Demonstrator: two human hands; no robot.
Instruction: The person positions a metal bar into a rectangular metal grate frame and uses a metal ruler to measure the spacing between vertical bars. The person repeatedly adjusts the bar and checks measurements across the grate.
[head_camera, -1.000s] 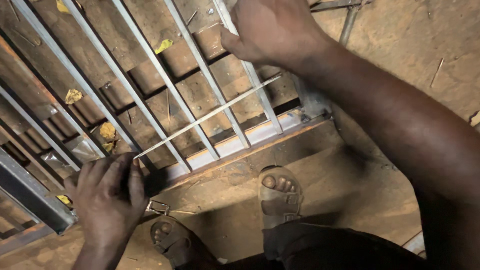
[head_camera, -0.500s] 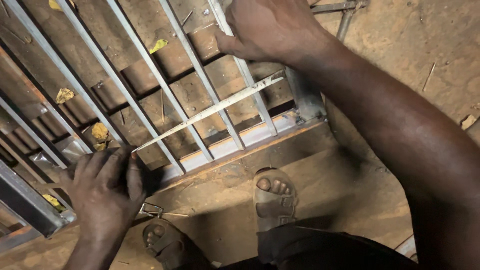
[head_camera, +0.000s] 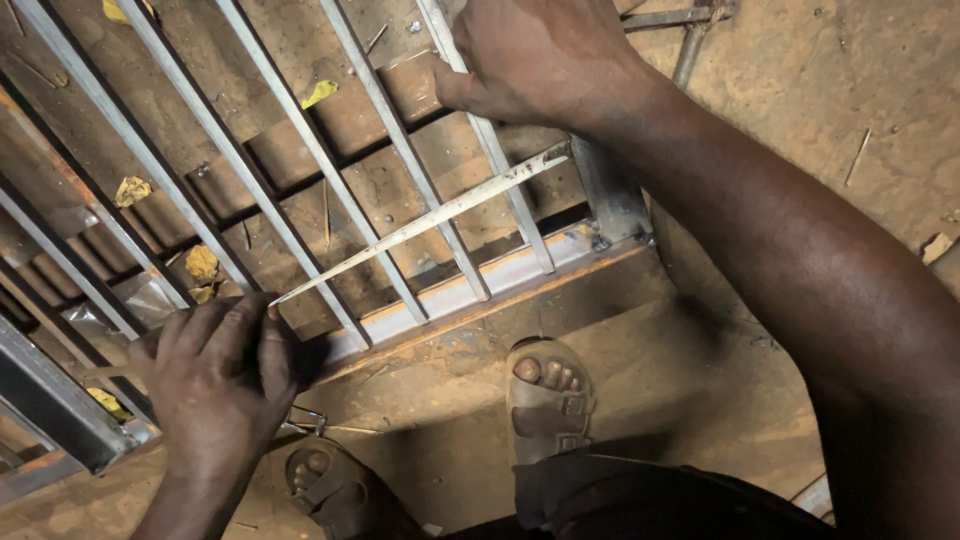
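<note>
In the head view, a metal grille (head_camera: 330, 190) of pale parallel bars is seen lying over a floor of worn reddish bricks (head_camera: 300, 150), with its near frame rail (head_camera: 480, 290) running from lower left up to the right. A thin, flat metal strip (head_camera: 420, 222) is laid slantwise across the bars, from near left to far right.

The near-left end of the strip is pinched between the fingertips of the left hand (head_camera: 215, 385), whose fingers are curled together (the thumb is hidden, so the exact grip cannot be told). The far-right end of the strip lies just below the right hand (head_camera: 535, 60), which is pressed down flat on one of the bars at the far side, fingers closed together; whether anything is held under the palm cannot be told.

Yellow dried leaves (head_camera: 200, 265) are scattered between the bars at the left. Two feet in grey sandals (head_camera: 545, 400) are planted on the dusty ground just near of the frame rail, and a small bent wire piece (head_camera: 305, 420) is seen beside the left one.
</note>
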